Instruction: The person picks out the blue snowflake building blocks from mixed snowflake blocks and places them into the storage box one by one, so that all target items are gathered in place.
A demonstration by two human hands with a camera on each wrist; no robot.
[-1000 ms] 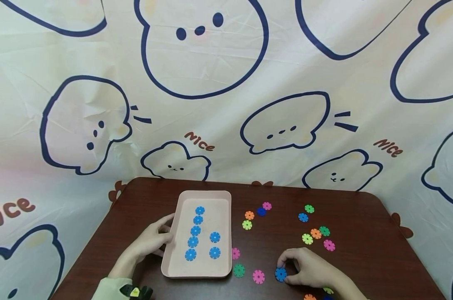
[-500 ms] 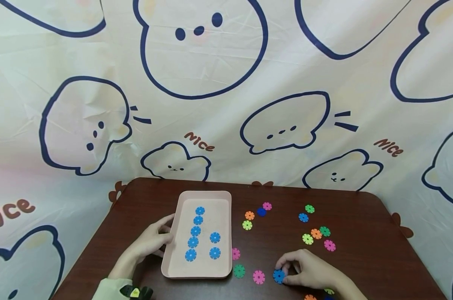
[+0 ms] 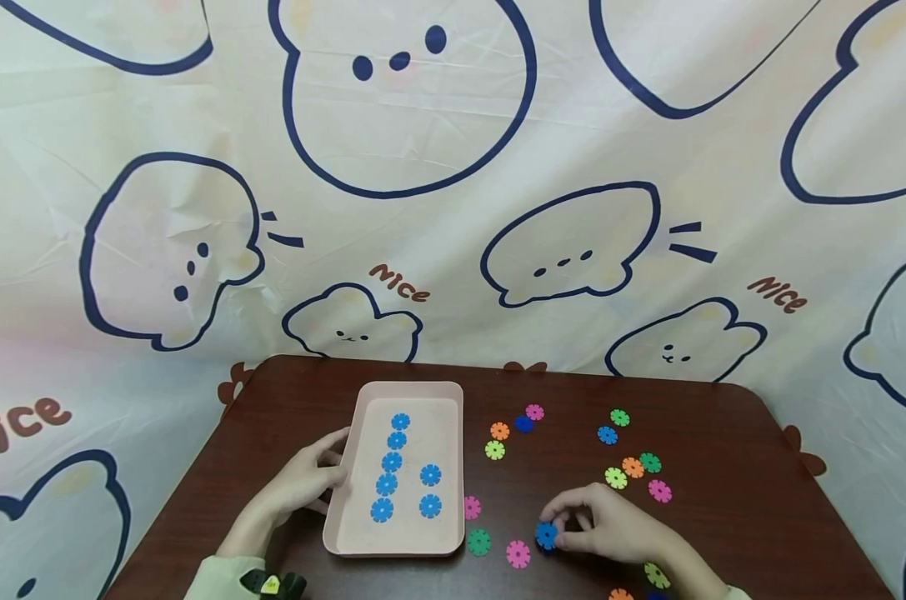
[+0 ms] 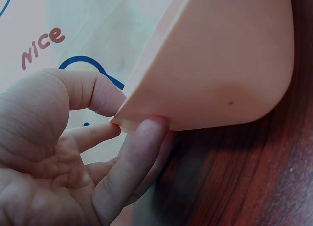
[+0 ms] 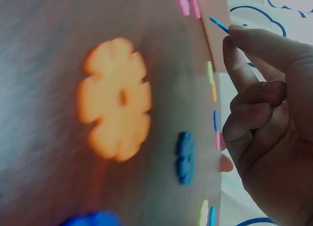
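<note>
A pale pink tray [image 3: 449, 417] lies on the table's left half, with several blue notched discs [image 3: 391, 461] in two columns inside. The left hand [image 3: 298, 479] grips the tray's left side; in the left wrist view its thumb and fingers [image 4: 132, 167] are at the wall of the tray [image 4: 230, 64]. Between thumb and index finger, the right hand [image 3: 618, 525] pinches a blue disc [image 3: 546, 535], to the right of a pink disc [image 3: 518, 554]. The right wrist view shows that blue disc [image 5: 218, 24] edge-on, off the tabletop, at the tips of the right hand [image 5: 269, 99].
Loose discs in orange [image 3: 499, 431], green [image 3: 478, 542], yellow-green [image 3: 615, 477], pink [image 3: 659, 491] and blue [image 3: 607, 435] lie on the dark wooden table [image 3: 753, 500] right of the tray. A patterned cloth [image 3: 437, 233] hangs behind the table.
The right hand has moved left and slightly up with the blue disc, and a yellow-green disc under its wrist shows more. The left hand and tray have stayed in place.
</note>
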